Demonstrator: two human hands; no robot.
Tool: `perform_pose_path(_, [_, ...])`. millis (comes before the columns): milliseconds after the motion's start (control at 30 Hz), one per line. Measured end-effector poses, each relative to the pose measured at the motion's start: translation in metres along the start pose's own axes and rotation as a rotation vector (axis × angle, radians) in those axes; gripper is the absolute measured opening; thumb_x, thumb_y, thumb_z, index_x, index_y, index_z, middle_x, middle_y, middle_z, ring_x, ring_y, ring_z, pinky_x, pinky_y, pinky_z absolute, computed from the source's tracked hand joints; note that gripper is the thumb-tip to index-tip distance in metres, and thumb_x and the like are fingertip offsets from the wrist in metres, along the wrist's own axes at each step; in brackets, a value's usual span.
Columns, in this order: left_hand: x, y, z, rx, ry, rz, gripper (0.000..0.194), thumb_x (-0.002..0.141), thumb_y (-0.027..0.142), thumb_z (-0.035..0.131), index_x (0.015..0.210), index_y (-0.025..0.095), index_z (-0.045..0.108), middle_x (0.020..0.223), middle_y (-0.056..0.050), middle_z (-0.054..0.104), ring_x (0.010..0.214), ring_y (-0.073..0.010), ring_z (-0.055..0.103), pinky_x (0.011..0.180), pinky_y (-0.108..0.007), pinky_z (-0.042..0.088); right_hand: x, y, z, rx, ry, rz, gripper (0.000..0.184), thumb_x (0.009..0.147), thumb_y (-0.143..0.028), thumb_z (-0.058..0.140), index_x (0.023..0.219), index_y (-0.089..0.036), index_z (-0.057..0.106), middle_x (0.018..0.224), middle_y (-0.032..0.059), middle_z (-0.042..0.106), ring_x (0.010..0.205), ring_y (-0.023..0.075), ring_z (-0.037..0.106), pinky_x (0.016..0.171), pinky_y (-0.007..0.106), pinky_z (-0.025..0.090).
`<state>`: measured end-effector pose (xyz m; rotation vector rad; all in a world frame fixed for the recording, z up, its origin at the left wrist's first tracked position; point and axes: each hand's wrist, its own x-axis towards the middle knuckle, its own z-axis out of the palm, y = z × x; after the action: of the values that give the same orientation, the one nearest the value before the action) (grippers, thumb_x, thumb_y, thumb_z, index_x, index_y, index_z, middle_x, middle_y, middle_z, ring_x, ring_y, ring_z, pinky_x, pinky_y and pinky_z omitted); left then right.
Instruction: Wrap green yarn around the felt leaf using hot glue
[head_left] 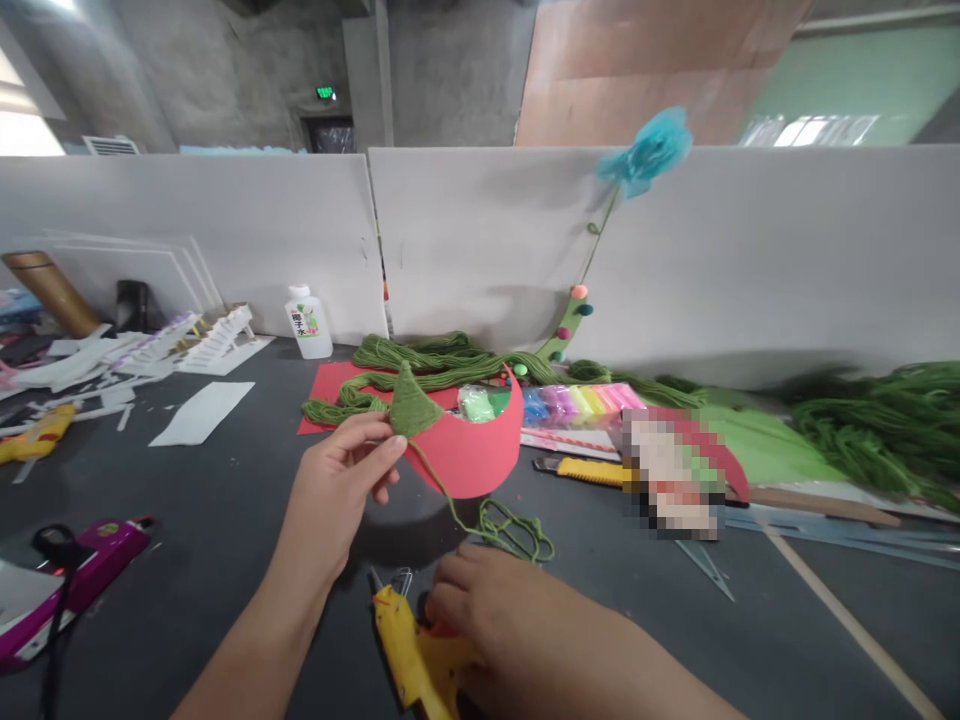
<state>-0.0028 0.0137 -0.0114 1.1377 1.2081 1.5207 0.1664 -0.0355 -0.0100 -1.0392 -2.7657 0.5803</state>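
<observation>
My left hand (337, 480) pinches a red paper crescent (472, 455) near its left tip, holding it above the dark table. Green yarn wraps that tip in a pointed cover (412, 402). From it a loose strand runs down to a small tangle of green yarn (517, 530) on the table. Lower in view, my right hand (517, 620) is closed around the yellow hot glue gun (401, 640), whose nozzle points away from me. The hand hides part of its handle, and some fingers are out of sight.
Behind the crescent lie green yarn skeins (420, 352) and packs of coloured clay (577, 400). A yellow utility knife (596, 471) is to the right. A white bottle (307, 322) stands near the partition (480, 240). At left are a purple tool (90, 580) and another yellow glue gun (37, 435).
</observation>
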Motion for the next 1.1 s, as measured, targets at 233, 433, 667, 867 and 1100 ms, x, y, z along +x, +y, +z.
perform_pose_path(233, [-0.015,0.003,0.009,0.132,-0.081,0.021,0.015,0.070,0.033,0.070,0.067,0.019,0.066,0.064,0.006,0.044,0.049,-0.0058,0.032,0.042,-0.020,0.026,0.002,0.003,-0.021,0.166,0.674,0.219,0.002,0.080,-0.020,0.055,0.081,-0.018,0.054,0.083,0.0043,0.054,0.076,0.0176,0.051,0.067,0.029,0.040])
perform_pose_path(433, [-0.021,0.001,0.013,0.189,-0.145,0.072,0.012,0.072,0.032,0.069,0.067,0.021,0.066,0.066,0.005,0.046,0.057,-0.0096,0.038,0.052,-0.021,0.030,0.006,0.009,-0.017,0.260,0.752,0.201,0.006,0.079,-0.015,0.054,0.074,-0.017,0.054,0.081,0.0042,0.050,0.076,0.0169,0.050,0.067,0.029,0.041])
perform_pose_path(667, [-0.024,0.003,0.014,0.315,-0.199,0.164,0.013,0.075,0.029,0.065,0.064,0.022,0.064,0.068,0.003,0.048,0.065,-0.0125,0.043,0.059,-0.023,0.033,0.006,0.007,-0.021,0.633,0.656,0.297,0.011,0.080,-0.012,0.047,0.071,-0.020,0.047,0.071,-0.0014,0.056,0.066,0.0127,0.053,0.062,0.025,0.042])
perform_pose_path(867, [-0.027,0.004,0.016,0.328,-0.175,0.176,0.012,0.074,0.027,0.065,0.063,0.023,0.064,0.066,0.003,0.047,0.061,-0.0122,0.043,0.055,-0.023,0.034,0.011,0.011,-0.017,0.470,0.725,0.307,0.010,0.074,-0.013,0.057,0.066,-0.018,0.052,0.074,0.0002,0.053,0.071,0.0145,0.051,0.062,0.026,0.041])
perform_pose_path(1100, [-0.029,0.007,0.018,0.402,-0.199,0.195,0.013,0.076,0.025,0.062,0.064,0.022,0.062,0.066,0.003,0.046,0.061,-0.0116,0.043,0.055,-0.022,0.034,0.008,0.008,-0.021,1.132,0.535,0.338,0.009,0.078,-0.020,0.050,0.072,-0.021,0.043,0.061,-0.0064,0.049,0.044,0.0073,0.047,0.043,0.020,0.038])
